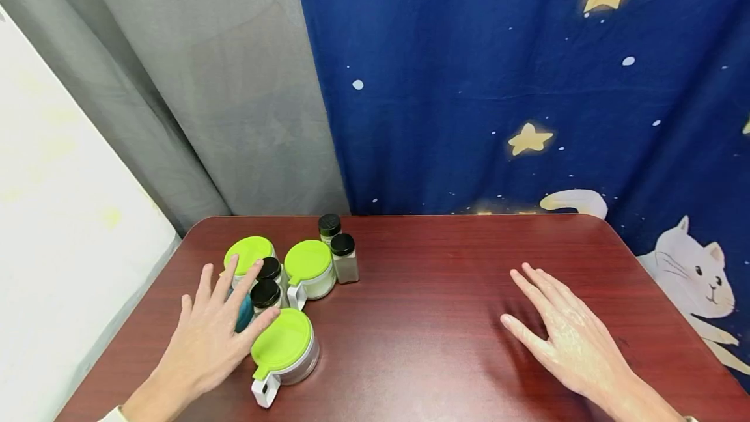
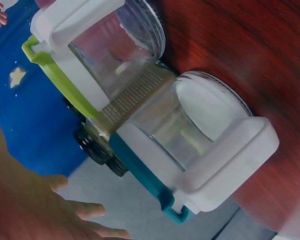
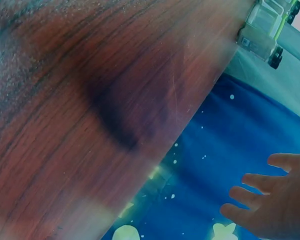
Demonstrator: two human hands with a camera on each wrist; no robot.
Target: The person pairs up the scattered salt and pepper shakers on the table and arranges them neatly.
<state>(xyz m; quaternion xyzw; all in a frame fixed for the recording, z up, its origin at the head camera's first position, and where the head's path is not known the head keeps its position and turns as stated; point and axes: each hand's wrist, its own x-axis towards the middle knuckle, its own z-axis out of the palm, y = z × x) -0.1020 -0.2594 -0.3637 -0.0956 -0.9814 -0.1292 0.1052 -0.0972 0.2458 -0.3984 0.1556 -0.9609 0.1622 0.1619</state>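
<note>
Left side jammed, middle wide open

Green-lidded jars and black-capped bottles clog the left of the table, handles poking nearward, left hand over them. Loads of room from there to the right hand.

Grey curtain left of starry blue curtain; glossy reddish-brown table before both.
</note>
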